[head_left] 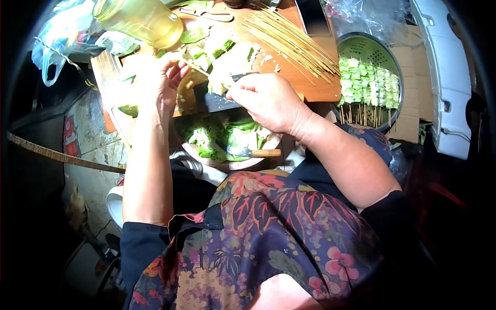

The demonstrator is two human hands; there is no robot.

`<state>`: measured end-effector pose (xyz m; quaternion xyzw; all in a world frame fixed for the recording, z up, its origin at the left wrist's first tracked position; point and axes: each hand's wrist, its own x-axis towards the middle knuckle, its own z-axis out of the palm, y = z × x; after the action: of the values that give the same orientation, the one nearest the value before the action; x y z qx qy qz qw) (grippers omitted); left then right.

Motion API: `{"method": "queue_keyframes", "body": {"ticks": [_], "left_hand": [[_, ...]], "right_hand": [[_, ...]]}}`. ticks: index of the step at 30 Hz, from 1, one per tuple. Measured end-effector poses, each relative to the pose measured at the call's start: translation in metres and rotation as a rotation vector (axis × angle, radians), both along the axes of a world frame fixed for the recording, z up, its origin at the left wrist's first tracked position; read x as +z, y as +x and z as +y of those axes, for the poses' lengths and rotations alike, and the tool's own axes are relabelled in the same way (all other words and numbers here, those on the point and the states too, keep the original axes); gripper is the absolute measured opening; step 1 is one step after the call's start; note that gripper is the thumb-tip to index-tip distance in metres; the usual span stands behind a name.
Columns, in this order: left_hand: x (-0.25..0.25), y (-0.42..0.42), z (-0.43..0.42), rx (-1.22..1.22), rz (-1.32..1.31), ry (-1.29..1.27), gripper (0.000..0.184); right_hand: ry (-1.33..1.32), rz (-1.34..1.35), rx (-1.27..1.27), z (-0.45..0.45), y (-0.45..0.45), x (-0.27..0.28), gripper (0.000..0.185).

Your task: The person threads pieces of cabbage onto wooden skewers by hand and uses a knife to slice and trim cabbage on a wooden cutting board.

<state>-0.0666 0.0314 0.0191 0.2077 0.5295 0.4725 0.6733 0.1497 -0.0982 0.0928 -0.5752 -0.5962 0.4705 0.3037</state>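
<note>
My left hand [169,77] is closed in a pinch on one end of a thin bamboo skewer [195,67], which slants down to the right. At its other end is a pale green leaf piece [219,82], apparently cabbage. The fingertips of my right hand [269,101] are pinched at this leaf's right edge. Cut leaf pieces [205,56] lie on the wooden board [316,90] behind my hands. Beneath the leaf is a dark, flat, blade-like piece [214,102], partly hidden by my right hand.
Loose bamboo skewers [289,41] lie across the board beside a phone [312,15]. A green colander [356,44] at right holds several filled skewers [369,85]. Near my lap, a bowl of leaves [243,165] holds a wooden-handled tool [264,153]. A yellowish jar [139,21] stands upper left.
</note>
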Motion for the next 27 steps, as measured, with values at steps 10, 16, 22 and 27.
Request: {"method": "queue_keyframes", "body": {"ticks": [10,16,22,27], "left_hand": [[0.018,-0.01,-0.009,0.077,-0.055,0.146,0.021],[0.034,0.006,-0.017,0.02,0.201,0.413,0.028],[0.04,0.019,-0.016,0.049,0.171,0.453,0.031],[0.041,0.026,-0.018,0.026,0.149,0.474,0.032]], "right_hand": [[-0.113,0.063,-0.002,-0.003,-0.014,0.006,0.027],[-0.067,0.092,-0.014,-0.007,-0.016,0.001,0.027],[-0.036,0.176,-0.102,-0.017,-0.025,0.008,0.021],[0.012,0.177,-0.132,-0.019,-0.024,0.01,0.021]]}}
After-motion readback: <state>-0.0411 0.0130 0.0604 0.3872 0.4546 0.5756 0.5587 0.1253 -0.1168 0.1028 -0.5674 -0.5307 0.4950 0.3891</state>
